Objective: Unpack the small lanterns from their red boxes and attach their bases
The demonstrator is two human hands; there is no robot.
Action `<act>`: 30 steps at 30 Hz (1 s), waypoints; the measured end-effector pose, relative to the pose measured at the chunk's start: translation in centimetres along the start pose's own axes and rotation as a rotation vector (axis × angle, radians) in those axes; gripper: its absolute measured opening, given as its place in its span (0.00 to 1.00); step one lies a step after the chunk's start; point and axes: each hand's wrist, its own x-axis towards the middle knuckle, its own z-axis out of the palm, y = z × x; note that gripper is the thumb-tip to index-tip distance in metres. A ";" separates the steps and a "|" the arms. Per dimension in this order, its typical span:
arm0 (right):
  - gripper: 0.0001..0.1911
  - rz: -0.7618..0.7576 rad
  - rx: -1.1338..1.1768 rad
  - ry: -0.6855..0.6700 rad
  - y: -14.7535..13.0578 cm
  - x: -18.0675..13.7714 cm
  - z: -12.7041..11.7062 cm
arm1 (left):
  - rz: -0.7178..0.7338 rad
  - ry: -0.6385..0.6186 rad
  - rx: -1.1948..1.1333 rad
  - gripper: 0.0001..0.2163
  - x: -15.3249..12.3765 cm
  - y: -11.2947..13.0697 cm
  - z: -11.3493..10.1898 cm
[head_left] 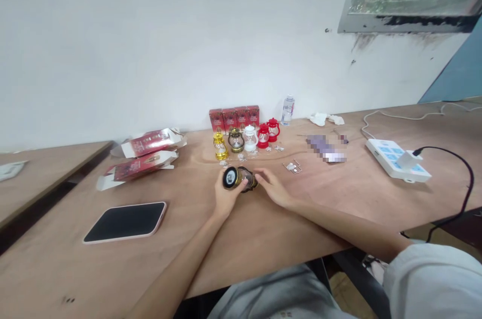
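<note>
My left hand [225, 197] is closed around a small bronze-and-black toy lantern [246, 178], which lies tilted on its side with its round base turned toward me. My right hand [276, 191] is beside the lantern's top end, fingers apart and tips close to it; whether they touch is hard to tell. Behind my hands stand a gold lantern [220, 147], another bronze lantern [236, 141], a white lantern [250, 139] and two red lanterns, one in front [263, 137] and one behind [273, 130]. Small whitish pieces [241, 157] lie before them.
Several red boxes [229, 120] stand against the wall, near a clear bottle [288, 110]. Opened red-and-white cartons [145, 164] and a phone [126, 222] are left. Metal-looking bits [293, 166], a blurred purple item [322, 147] and a white power strip [395, 161] with cables lie right.
</note>
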 end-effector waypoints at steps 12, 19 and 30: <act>0.42 0.200 -0.952 0.102 5.3 1.0 -7.9 | 0.287 0.043 0.134 0.19 1.0 0.0 -1.1; 0.38 0.053 -0.902 0.010 4.2 1.9 -2.9 | 0.256 0.178 0.191 0.18 2.1 -0.3 -2.0; 0.32 -0.149 -0.469 -0.073 1.5 2.9 3.4 | 0.224 0.227 0.289 0.18 2.6 -2.0 -3.1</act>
